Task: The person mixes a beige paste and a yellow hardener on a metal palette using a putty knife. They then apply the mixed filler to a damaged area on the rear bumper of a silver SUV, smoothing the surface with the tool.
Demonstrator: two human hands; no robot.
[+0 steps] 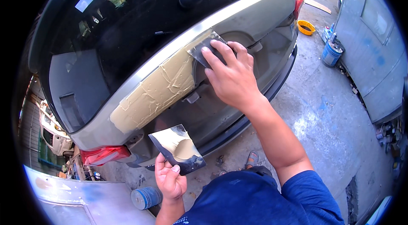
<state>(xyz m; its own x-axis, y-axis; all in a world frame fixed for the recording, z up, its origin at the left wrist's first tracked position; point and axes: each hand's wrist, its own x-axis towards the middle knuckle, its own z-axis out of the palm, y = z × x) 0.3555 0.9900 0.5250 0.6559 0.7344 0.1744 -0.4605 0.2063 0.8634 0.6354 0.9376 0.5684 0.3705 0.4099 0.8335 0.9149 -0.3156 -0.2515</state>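
My right hand (231, 74) grips a dark flat putty spreader (207, 46), its fingers spread over the top and its edge against the car's tailgate (246, 21). To the left of that spreader, a ridged coat of beige body filler (155, 91) covers the panel below the rear window. Lower down, my left hand (171, 178) pinches a dark square mixing board (196, 164) by its near edge, thumb on top. A smooth heap of beige filler (175, 142) lies on that board, which is held apart from the car.
Below the filler is the dark bumper (238, 128), with a red tail light (105, 155) at the left. Blue buckets stand on the floor, one at lower left (146, 198), another at right (331, 53). A yellow basin (306, 27) sits near a large grey panel (372, 42).
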